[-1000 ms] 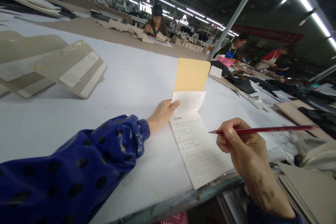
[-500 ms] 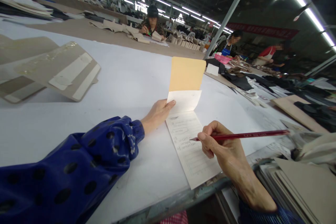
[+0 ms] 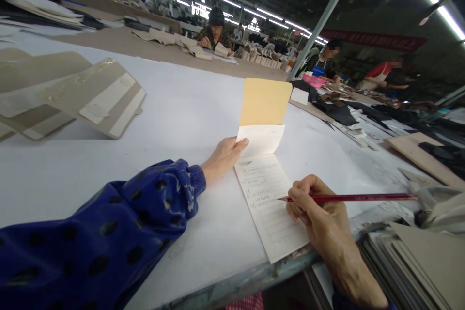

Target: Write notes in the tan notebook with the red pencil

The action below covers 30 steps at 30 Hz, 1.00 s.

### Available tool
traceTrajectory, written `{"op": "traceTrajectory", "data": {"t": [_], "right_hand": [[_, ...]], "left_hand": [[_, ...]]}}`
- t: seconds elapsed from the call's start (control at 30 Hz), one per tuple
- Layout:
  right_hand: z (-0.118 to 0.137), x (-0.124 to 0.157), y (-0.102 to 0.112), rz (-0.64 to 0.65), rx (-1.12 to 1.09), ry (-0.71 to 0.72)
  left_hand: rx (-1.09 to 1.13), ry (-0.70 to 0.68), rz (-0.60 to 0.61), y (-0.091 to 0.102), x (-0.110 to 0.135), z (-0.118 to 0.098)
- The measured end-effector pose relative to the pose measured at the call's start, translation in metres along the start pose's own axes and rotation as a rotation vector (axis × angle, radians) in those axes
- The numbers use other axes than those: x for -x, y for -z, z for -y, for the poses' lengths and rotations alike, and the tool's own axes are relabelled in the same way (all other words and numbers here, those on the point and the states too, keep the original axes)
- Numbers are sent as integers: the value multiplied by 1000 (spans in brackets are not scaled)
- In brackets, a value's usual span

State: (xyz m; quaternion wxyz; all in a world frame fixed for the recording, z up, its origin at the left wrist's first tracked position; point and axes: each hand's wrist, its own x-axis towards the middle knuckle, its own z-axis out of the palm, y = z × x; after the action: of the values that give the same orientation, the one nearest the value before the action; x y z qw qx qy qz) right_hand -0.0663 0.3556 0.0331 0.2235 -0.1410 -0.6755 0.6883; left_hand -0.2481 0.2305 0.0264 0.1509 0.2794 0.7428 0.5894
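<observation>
On a long white worktable (image 3: 174, 106) in a busy workshop, a notepad (image 3: 271, 203) lies open at the near edge. The left hand (image 3: 223, 157) pins its folded-back pages flat, fingers together. The right hand (image 3: 317, 213) pinches 1 red pencil (image 3: 348, 197), tip on the lined page. Cardboard pieces (image 3: 90, 97) lie far left.

- My right hand (image 3: 319, 213) grips red pencil (image 3: 348, 198), tip over notebook (image 3: 271, 203) page.
- My left hand (image 3: 223, 157) pins the flipped pages at the fold, on the white table (image 3: 174, 106).

Red pencil (image 3: 348, 197), yellow cover (image 3: 265, 101), blue black-dotted sleeve (image 3: 109, 237).
</observation>
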Motion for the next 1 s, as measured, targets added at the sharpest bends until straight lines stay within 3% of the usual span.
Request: {"op": "traceTrajectory", "data": {"t": [0.3, 0.5, 0.73, 1.0], "right_hand": [[9, -4, 1, 22, 58, 50], [16, -1, -3, -58, -14, 109], [17, -1, -10, -1, 29, 40], [19, -3, -7, -16, 99, 73]], "left_hand": [[-2, 6, 6, 0, 1, -1], [-21, 32, -14, 0, 1, -2], [11, 16, 13, -1, -1, 2], [45, 6, 19, -1, -3, 5]]}}
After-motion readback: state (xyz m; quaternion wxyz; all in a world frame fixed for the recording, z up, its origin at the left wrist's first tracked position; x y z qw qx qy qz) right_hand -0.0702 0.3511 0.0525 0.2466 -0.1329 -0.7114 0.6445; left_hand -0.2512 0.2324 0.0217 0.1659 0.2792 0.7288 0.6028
